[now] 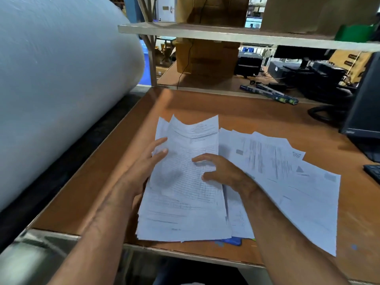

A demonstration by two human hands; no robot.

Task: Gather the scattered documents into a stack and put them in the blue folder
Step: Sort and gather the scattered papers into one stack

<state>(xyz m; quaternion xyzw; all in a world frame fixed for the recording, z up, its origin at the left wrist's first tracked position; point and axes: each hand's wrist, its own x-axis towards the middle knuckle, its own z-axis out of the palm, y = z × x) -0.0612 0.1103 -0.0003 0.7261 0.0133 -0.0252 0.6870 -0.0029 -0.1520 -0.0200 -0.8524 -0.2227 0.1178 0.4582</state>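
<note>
A thick stack of white printed documents (183, 212) lies near the front edge of the brown table (246, 112), its top sheets curling up at the far end. My left hand (148, 159) grips the stack's left edge, thumb on top. My right hand (220, 169) rests on the top sheet with its fingers bent. More loose documents (287, 171) lie fanned out to the right, overlapping one another. A sliver of the blue folder (230, 242) peeks out from under the papers at the front edge; the remainder is hidden.
A huge white roll (57, 79) fills the left side. A shelf board (226, 36) spans above the table's back with cardboard boxes (207, 56). Black equipment (308, 75), a monitor (364, 108), a keyboard corner (373, 171) and long boxes (269, 93) stand right.
</note>
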